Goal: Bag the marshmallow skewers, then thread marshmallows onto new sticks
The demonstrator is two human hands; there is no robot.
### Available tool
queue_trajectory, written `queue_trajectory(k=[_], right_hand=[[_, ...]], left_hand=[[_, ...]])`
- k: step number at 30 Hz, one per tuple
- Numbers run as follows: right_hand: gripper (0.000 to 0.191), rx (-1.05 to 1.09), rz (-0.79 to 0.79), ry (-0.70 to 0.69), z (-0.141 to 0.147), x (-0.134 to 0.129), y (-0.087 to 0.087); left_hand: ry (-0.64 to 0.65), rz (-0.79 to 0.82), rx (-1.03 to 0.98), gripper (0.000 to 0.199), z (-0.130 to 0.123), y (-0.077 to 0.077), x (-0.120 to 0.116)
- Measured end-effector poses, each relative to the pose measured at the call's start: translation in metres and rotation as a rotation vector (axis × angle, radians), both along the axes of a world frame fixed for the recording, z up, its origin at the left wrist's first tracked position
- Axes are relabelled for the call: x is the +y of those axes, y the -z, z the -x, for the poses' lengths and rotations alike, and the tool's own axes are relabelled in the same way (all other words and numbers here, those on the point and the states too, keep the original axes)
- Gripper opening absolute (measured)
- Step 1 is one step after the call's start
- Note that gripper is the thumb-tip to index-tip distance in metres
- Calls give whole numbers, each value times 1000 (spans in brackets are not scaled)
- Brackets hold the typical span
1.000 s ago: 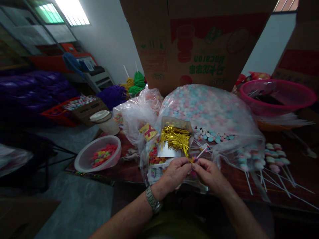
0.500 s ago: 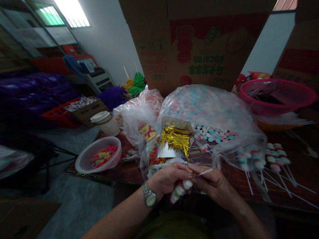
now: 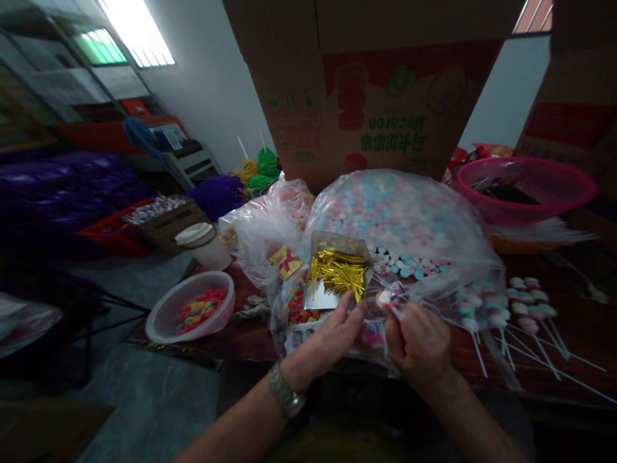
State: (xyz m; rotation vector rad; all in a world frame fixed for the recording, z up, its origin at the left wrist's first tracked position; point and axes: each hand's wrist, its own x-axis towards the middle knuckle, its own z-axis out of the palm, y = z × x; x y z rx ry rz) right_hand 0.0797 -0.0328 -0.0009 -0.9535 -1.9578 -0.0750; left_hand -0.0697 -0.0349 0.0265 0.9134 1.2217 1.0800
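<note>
My left hand (image 3: pixel 340 334), with a watch (image 3: pixel 287 391) on its wrist, reaches to the near edge of a tray (image 3: pixel 321 300) of gold twist ties (image 3: pixel 340 270). Its thumb and fingertips are pinched at the ends of the ties. My right hand (image 3: pixel 419 337) is closed round the stick of a candy skewer; the pale candy (image 3: pixel 385 298) points up and left from the fist, partly blurred. Finished-looking marshmallow skewers (image 3: pixel 527 302) lie at the right with their white sticks toward me.
A large clear bag of pastel candies (image 3: pixel 400 206) stands behind the tray. At the left are a bowl of colourful candies (image 3: pixel 200 312) and a lidded tub (image 3: pixel 207 247). A pink basin (image 3: pixel 527 186) sits at the right, a cardboard box (image 3: pixel 376 83) behind.
My hands have moved apart. The left has gone up to the gold ties; the right has carried the skewer right and turned it so its candy points up.
</note>
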Motion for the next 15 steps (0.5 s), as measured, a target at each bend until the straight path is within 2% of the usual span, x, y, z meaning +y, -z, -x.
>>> queue_trajectory(k=[2,4,5,6,8,11,13,15], right_hand=[[17,58,200,-107,2,-3,2],[21,267,564,-206,7,-5,7],[23,429,754,-228,9,-6,9],[24,603,914,-239,11,-6,10],[28,873,1098,-263,15,-8,11],[32,1017,1247,-377,19,-12,9],[35,1056,1439,-495,19,-14,10],[39,1044,1639,-599,13,-14,14]], left_hand=[[112,81,-245,70,9,-15,2],[136,-7,-401,75,19,-28,3],[168,-47,-380,74,23,-31,2],[210,-76,-290,72,26,-32,1],[338,-107,12,59,26,-26,-4],[430,-172,374,40,17,-10,-12],[444,-181,410,37,9,0,-15],[450,-161,350,34,3,7,-13]])
